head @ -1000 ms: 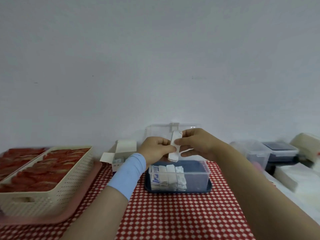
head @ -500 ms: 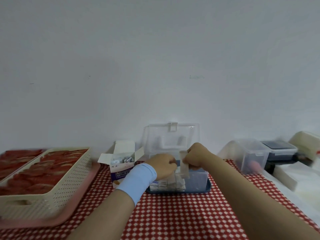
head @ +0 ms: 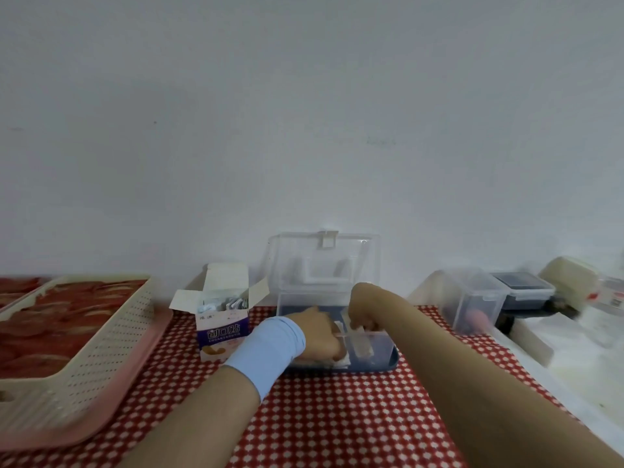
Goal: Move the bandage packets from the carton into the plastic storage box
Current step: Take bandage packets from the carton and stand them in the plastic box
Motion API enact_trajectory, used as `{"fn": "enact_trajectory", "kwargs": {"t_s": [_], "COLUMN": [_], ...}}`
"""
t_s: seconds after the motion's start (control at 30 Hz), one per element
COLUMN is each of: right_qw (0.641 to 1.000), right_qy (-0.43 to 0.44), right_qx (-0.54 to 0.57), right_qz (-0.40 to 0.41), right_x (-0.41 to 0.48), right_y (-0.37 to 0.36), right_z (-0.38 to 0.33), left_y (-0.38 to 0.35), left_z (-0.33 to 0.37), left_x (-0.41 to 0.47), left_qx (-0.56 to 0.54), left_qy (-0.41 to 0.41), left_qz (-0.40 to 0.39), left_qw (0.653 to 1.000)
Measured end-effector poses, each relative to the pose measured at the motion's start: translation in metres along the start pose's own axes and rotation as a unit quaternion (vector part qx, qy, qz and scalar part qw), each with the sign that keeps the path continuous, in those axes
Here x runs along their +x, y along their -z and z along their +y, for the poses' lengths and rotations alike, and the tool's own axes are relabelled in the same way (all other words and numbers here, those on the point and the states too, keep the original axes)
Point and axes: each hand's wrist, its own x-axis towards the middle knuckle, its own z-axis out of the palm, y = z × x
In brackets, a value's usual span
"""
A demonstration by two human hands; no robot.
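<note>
The left hand (head: 320, 334), with a blue cuff at the wrist, reaches inside the plastic storage box (head: 381, 346), fingers curled down onto the white packets stacked at its left end; whether it grips one I cannot tell. The right hand (head: 363, 307) is closed at the box's rim, pinching a bandage packet (head: 360, 342) that hangs upright into the box beside the stack. The box's clear lid (head: 326, 261) stands open behind. The carton (head: 221, 319) sits just left of the box on the checked bench (head: 320, 417), flaps up, more packets showing inside. Risk, as I judge it: the thin packet could buckle or tip over the stack if released crooked, and the left wrist could nudge the carton when withdrawing
</note>
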Motion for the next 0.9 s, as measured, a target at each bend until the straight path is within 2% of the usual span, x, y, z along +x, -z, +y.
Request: {"fn": "enact_trajectory", "kwargs": {"t_s": [0.3, 0.53, 0.8, 0.9], "right_qw": [0.994, 0.991, 0.997, 0.999], "right_qy": [-0.011, -0.009, -0.002, -0.015], "right_qx": [-0.1, -0.131, -0.081, -0.034], "right_qz": [-0.048, -0.036, -0.022, 0.01], "right_x": [0.01, 0.01, 0.007, -0.012], "right_y": [-0.009, -0.008, -0.009, 0.004], "right_z": [-0.012, -0.014, -0.009, -0.007], "left_y": [0.006, 0.005, 0.006, 0.012], "left_z": [0.003, 0.005, 0.004, 0.003], "left_x": [-0.002, -0.003, -0.007, -0.014], "left_qx": [0.003, -0.023, -0.005, 0.025], "left_qy": [0.029, 0.031, 0.003, -0.012], "left_qz": [-0.04, -0.03, -0.01, 0.008], "left_qw": [0.999, 0.999, 1.0, 1.0]}}
